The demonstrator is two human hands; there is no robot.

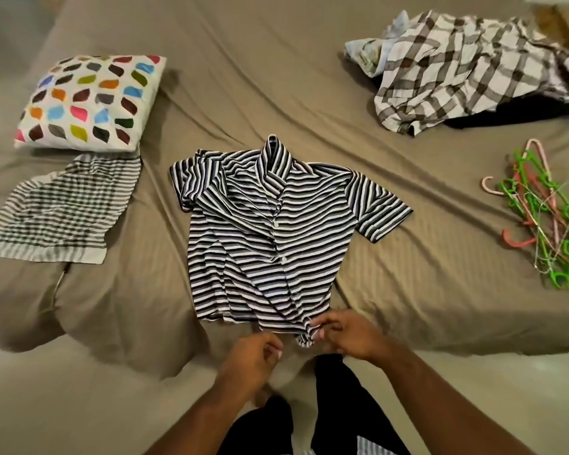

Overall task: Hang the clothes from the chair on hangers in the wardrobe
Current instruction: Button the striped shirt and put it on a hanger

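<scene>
Bed [276, 77] fills most of the frame: taupe sheet, soft, long diagonal creases, bunched into a lump at lower left. Striped shirt [276, 231] at centre, 1 pc: thin knit, navy/white/grey horizontal stripes, short sleeves, collar standing up toward the top of the frame, placket down the middle with 2 white buttons visible, lying front-up and wrinkled, hem at bottom centre. Upper right: clothes pile with a plaid shirt [457, 80] on top, woven, brown/grey checks on white, crumpled; a pale blue garment [361, 50] pokes out at its left edge and a black one [506, 116] under its lower edge, so 3 items showing. Upper left: 1 square cushion [89, 100], white cover with multicolour leaf-shaped patches. Just below it, touching, 1 flat striped cloth [59, 208], grey/white, crinkled texture, plain border bands. Right edge: tangled heap of hangers [552, 224], green and pink plastic plus thin wire, too tangled to count. Both forearms come in from bottom centre. Right hand [348, 336]: fingertips pinch the bunched shirt hem. Left hand [253, 359]: fingers curled, right at the hem's edge; can't tell if it's got cloth.
</scene>
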